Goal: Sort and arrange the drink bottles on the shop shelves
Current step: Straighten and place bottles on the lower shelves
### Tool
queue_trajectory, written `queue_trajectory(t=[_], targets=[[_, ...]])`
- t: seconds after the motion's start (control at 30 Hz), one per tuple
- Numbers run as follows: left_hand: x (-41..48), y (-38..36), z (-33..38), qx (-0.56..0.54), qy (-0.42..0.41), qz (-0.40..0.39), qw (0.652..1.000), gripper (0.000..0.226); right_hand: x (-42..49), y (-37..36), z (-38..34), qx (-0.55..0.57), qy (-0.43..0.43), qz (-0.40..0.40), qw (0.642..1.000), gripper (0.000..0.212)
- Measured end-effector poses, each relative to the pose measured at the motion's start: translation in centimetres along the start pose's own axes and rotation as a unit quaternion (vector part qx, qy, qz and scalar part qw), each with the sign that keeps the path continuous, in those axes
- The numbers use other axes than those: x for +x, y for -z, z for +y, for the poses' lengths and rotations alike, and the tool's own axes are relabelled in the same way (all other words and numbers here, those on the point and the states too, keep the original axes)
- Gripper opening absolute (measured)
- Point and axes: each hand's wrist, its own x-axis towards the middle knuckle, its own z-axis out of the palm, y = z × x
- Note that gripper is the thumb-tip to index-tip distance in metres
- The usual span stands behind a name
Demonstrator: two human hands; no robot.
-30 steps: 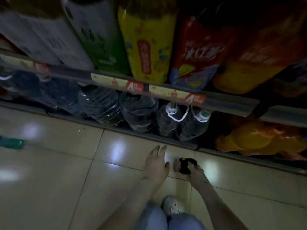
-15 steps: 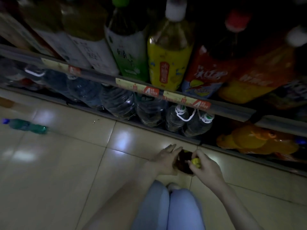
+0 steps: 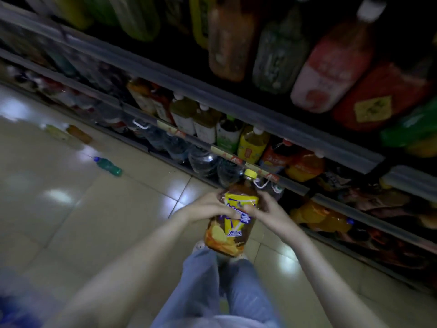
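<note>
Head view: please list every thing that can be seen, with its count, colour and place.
tea bottle: 1, dark, yellow cap and label, held at centre
green bottle: 1, green, blue cap, lying on floor, left
far bottles: 2, yellowish and orange, on floor, far left
water bottles: several, clear, bottom shelf
shelf bottles: many, mixed colours, upper shelves
floor: 1, pale tiles, below
legs: 2, blue trousers, bottom centre
left grip: 1, bare hand, round tea bottle's left side
right grip: 1, bare hand, round its right side

A shop aisle — tiered shelves point(image 3: 236, 102) packed with drink bottles point(image 3: 331, 67), price tags point(image 3: 228, 155) along their edges — tiled floor point(image 3: 71, 209)
</note>
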Motion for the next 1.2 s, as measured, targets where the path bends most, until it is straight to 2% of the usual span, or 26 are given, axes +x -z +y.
queue_trajectory(t=[0.07,0.1,0.17,0.23,0.3,0.33,0.43,0.5,0.53,0.6,0.7,0.87,0.93,1.03,1.13,1.2], targets=[[-3.0,1.6,1.8,-0.042,-0.004,0.01,0.999,0.022,-1.6,-0.8,-2.6,0.049,-0.029,-0.066,0.996,0.063],[-4.1,2.4,2.6,-0.047,-0.009,0.014,0.999,0.027,-2.2,-1.0,-3.8,0.065,-0.032,-0.08,0.994,0.068],[-5.3,4.1,4.0,-0.036,-0.032,0.019,0.999,0.052,-2.7,-1.2,-6.1,0.08,-0.017,-0.089,0.993,0.07],[-6.2,5.7,5.3,-0.018,-0.044,0.025,0.999,0.066,-3.1,-1.3,-8.5,0.078,0.015,-0.094,0.992,0.057],[-7.1,7.1,6.5,0.008,-0.058,0.035,0.998,0.065,-3.6,-1.6,-10.8,0.071,0.039,-0.083,0.993,0.044],[-7.5,7.8,7.0,0.018,-0.068,0.046,0.996,0.064,-3.7,-1.8,-11.8,0.069,0.047,-0.074,0.994,0.045],[-9.2,10.1,8.3,0.045,-0.093,0.081,0.991,0.072,-3.2,-2.8,-14.0,0.073,0.073,-0.051,0.993,0.055],[-10.6,11.9,9.0,0.082,-0.109,0.111,0.984,0.08,-2.8,-3.7,-15.6,0.075,0.095,-0.048,0.992,0.074],[-11.3,12.8,9.3,0.106,-0.123,0.124,0.979,0.093,-2.6,-4.3,-16.4,0.069,0.107,-0.047,0.991,0.086],[-12.2,15.0,9.5,0.162,-0.163,0.143,0.963,0.105,-2.0,-5.7,-17.8,0.033,0.152,-0.034,0.987,0.096],[-12.8,18.1,9.0,0.208,-0.234,0.154,0.937,0.098,-1.1,-8.2,-19.6,-0.01,0.226,0.035,0.973,0.089],[-12.4,22.3,8.7,0.201,-0.342,0.213,0.893,0.09,0.0,-11.6,-23.9,-0.041,0.357,0.144,0.922,0.078],[-12.0,24.1,8.7,0.201,-0.334,0.244,0.888,0.094,0.9,-12.3,-25.8,-0.049,0.391,0.187,0.9,0.073],[-10.7,27.1,8.8,0.234,-0.313,0.291,0.873,0.085,2.8,-12.7,-28.2,-0.049,0.429,0.231,0.872,0.068],[-8.2,30.1,9.5,0.281,-0.319,0.331,0.842,0.074,5.5,-12.5,-30.2,-0.059,0.44,0.24,0.864,0.084],[-6.1,31.9,10.2,0.311,-0.316,0.343,0.828,0.073,8.0,-12.1,-31.3,-0.069,0.433,0.246,0.864,0.08]])
